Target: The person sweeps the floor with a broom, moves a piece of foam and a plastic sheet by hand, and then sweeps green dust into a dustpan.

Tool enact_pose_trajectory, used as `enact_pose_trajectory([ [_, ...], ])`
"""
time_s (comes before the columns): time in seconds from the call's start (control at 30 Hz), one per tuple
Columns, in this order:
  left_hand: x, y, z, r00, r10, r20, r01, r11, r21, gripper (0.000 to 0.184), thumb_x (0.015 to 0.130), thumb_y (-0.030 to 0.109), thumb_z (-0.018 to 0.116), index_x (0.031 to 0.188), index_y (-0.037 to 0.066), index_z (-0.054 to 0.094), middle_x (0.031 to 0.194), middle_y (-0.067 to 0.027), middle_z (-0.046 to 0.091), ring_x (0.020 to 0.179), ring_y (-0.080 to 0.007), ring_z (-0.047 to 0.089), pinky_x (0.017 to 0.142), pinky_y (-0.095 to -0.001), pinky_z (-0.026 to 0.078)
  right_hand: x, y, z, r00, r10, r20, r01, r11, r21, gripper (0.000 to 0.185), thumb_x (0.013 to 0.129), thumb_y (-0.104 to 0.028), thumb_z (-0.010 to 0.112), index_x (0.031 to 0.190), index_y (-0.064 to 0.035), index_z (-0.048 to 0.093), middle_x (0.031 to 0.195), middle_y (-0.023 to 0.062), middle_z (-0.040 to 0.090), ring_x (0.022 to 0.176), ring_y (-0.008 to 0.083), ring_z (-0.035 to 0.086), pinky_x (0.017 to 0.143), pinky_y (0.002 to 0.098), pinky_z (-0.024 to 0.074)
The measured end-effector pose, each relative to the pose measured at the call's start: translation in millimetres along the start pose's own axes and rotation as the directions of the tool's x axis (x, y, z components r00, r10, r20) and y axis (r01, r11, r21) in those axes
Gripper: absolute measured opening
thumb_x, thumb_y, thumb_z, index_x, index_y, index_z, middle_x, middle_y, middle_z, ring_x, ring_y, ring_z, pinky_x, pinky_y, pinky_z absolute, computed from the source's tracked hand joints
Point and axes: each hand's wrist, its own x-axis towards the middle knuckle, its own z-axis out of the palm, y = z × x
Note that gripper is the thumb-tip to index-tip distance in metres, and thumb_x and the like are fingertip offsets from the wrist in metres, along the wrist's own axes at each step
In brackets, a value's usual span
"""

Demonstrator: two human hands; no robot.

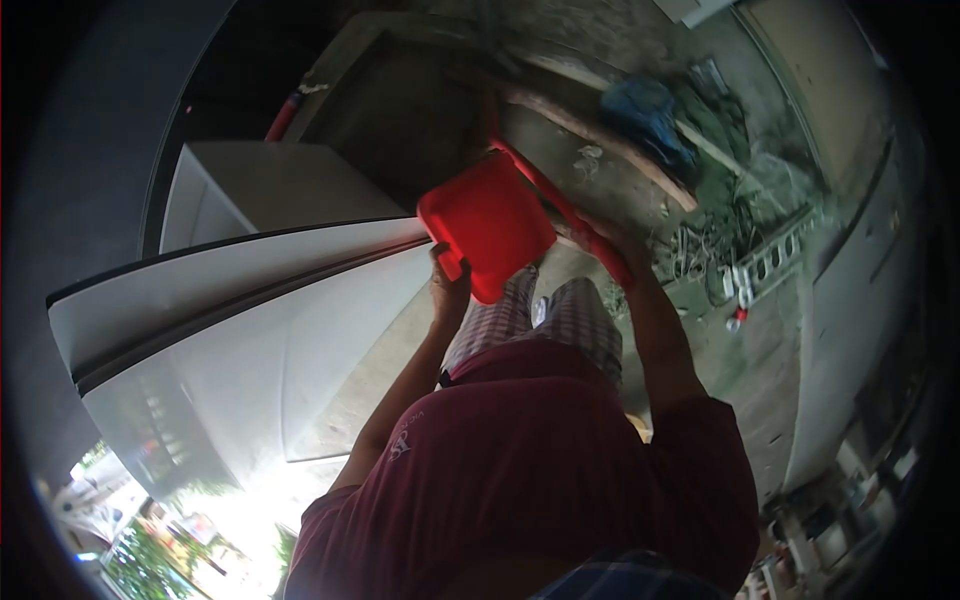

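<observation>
A red plastic panel with rounded corners, like a small seat or pan, is held up in front of my legs. My left hand is closed on a short red tab at its lower left edge. Along its right side runs a long red bar, slanting from upper left to lower right. My right hand is closed around the bar's lower part, its fingers partly hidden and blurred. Whether bar and panel are one piece, I cannot tell.
A large white panel with a dark edge stands close on my left, before a pale box. Ahead lie a long wooden pole, a blue bag and green netting. A metal ladder-like frame is on the right.
</observation>
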Motion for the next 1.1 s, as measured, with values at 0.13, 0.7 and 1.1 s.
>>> enact_pose_trajectory([
  [0.13,-20.5,-8.6,50.1,0.998,0.070,-0.006,-0.070,0.994,-0.080,0.031,0.080,0.014,0.055,0.107,0.011,0.040,0.075,-0.0126,0.052,0.065,-0.0226,0.054,0.057,-0.0370,0.043,21.7,46.4,-99.9,0.993,0.021,0.117,-0.055,0.953,0.298,0.036,0.082,-0.034,0.057,0.103,-0.0078,0.045,0.062,0.0026,0.047,0.046,0.0071,0.046,0.040,0.0191,0.0399],
  [0.7,-162.8,-25.1,148.4,0.986,-0.052,0.158,0.088,0.969,-0.229,0.032,0.081,0.018,0.054,0.108,0.006,0.042,0.096,-0.0081,0.052,0.077,-0.0166,0.056,0.056,-0.0307,0.053,-251.4,372.9,-409.1,0.845,-0.182,-0.503,0.441,0.770,0.462,0.029,0.084,-0.034,0.054,0.100,-0.0128,0.043,0.059,0.0062,0.048,0.042,0.0103,0.046,0.034,0.0207,0.0397],
  [1.1,-226.9,-67.4,148.1,0.987,-0.011,0.161,0.057,0.957,-0.286,0.032,0.082,0.015,0.052,0.110,0.006,0.041,0.100,-0.0089,0.052,0.081,-0.0191,0.058,0.063,-0.0363,0.055,-310.6,452.1,-301.5,0.897,-0.298,-0.326,0.431,0.752,0.498,0.048,0.085,-0.034,0.051,0.128,-0.0281,0.030,0.065,0.0028,0.047,0.043,0.0061,0.043,0.036,0.0177,0.0379],
])
